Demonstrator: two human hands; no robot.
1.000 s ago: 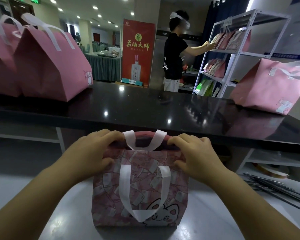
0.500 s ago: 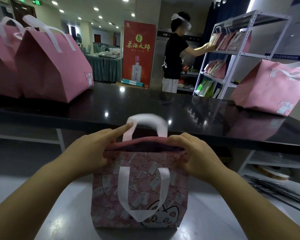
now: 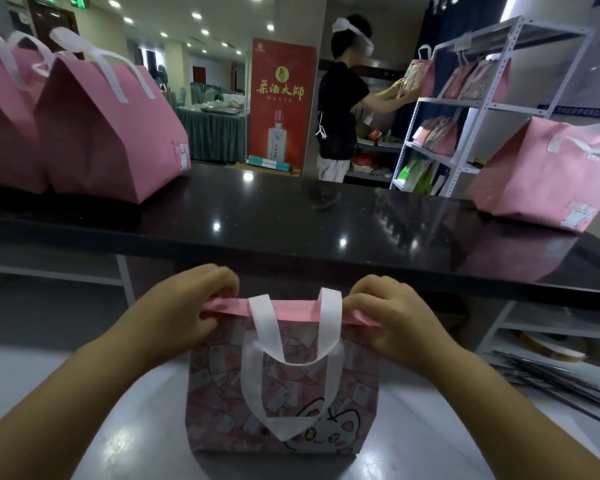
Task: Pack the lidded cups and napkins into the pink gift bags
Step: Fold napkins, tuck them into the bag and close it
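A pink gift bag (image 3: 219, 400) with a printed pattern, a cartoon cat and white handles stands upright on the grey work surface (image 3: 430, 438) right in front of me. Its top edge is folded over into a flat pink strip. My left hand (image 3: 184, 313) pinches the left end of that strip. My right hand (image 3: 392, 323) pinches the right end. The bag's mouth is closed, so its contents are hidden. No cups or napkins show.
Two closed pink bags (image 3: 108, 133) stand on the black counter (image 3: 291, 216) at the back left, and another pink bag (image 3: 541, 171) lies at the back right. Beyond it, a person (image 3: 340, 109) handles bags at a white shelf rack (image 3: 465, 109). Thin rods (image 3: 551, 382) lie at my right.
The bag's top was open between my hands; now it is folded flat into a strip, and both hands pinch its ends. The rear handle has dropped forward over the front.
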